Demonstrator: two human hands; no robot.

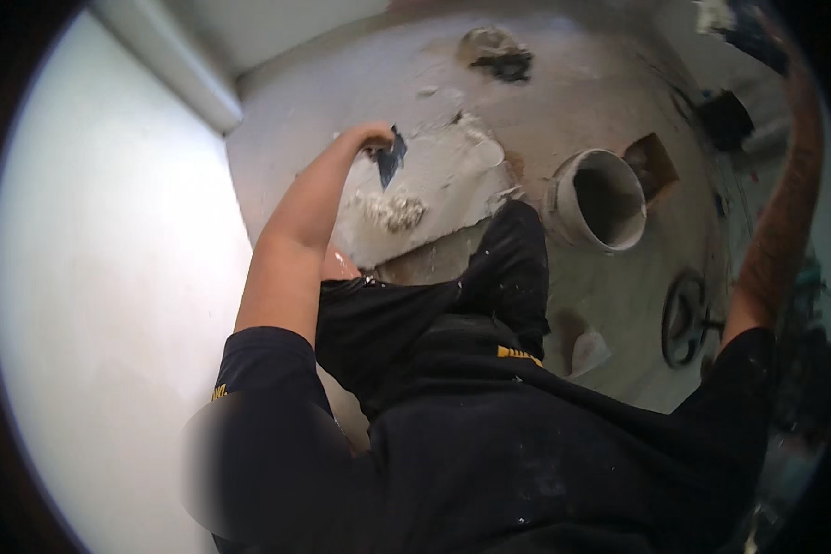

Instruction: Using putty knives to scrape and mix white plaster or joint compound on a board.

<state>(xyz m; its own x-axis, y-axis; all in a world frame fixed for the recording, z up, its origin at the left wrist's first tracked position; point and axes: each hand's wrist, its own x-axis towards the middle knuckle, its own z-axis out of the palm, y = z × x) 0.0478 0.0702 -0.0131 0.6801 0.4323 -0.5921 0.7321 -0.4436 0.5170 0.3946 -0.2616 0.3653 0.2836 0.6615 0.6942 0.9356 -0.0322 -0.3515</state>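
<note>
My left hand (369,136) is closed around a dark, flat, blade-like tool (392,159), held above a pale sheet (466,185) smeared with white plaster. Just below the tool, a crumbly heap of plaster (397,214) rests on the sheet. Far out at the upper right, my right hand (777,42) is raised with its fingers wrapped on another dark flat tool (750,42). A whitish lump of plaster (714,17) clings to that tool's end. Blur and the picture's rim hide the exact kind of both tools.
A plaster-stained bucket (563,198) stands right of my knee, beside a brown cardboard box (656,162). Farther off lies a pale lump with dark material (499,60). A black ring-shaped object (683,319) is at the right. A white wall (129,305) rises close on my left.
</note>
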